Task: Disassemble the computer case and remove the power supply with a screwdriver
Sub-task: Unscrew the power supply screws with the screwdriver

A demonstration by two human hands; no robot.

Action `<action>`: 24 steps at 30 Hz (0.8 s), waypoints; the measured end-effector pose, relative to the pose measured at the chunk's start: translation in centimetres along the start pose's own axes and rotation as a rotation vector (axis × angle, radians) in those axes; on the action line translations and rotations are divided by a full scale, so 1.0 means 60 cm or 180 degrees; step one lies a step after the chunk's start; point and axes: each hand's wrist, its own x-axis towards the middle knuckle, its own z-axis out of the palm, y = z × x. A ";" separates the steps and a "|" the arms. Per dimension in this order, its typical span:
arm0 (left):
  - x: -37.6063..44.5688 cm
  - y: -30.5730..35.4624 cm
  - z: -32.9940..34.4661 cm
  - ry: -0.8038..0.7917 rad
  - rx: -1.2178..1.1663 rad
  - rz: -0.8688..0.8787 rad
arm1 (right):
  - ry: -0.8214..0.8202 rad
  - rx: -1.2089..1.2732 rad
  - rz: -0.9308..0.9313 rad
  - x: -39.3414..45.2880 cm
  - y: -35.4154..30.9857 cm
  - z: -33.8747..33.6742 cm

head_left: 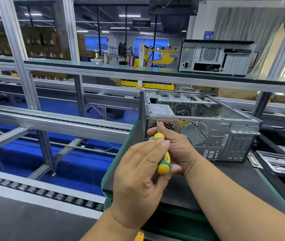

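The open silver metal computer case (pixel 208 134) sat on the dark table (pixel 225 180), its grey power supply box (pixel 161 110) inside. The left hand (pixel 138 171) and the right hand (pixel 176 146) wrapped the yellow-and-green screwdriver (pixel 162 153), steadying its tip on a back screw.

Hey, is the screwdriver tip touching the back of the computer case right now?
Touching, it seems. The head view shows the screwdriver shaft running up from the hands to the case's rear panel, its tip meeting the metal beside the power supply vent, with no gap visible.
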 end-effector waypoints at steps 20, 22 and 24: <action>0.000 -0.005 0.003 -0.0099 0.0054 -0.0040 | -0.0095 0.0431 0.0241 -0.005 -0.004 0.017; 0.000 -0.006 0.003 -0.0072 0.0048 -0.0036 | -0.0079 0.0498 0.0286 -0.004 -0.004 0.019; -0.001 -0.006 0.003 -0.0023 0.0030 -0.0051 | -0.0053 0.0523 0.0304 -0.004 -0.002 0.022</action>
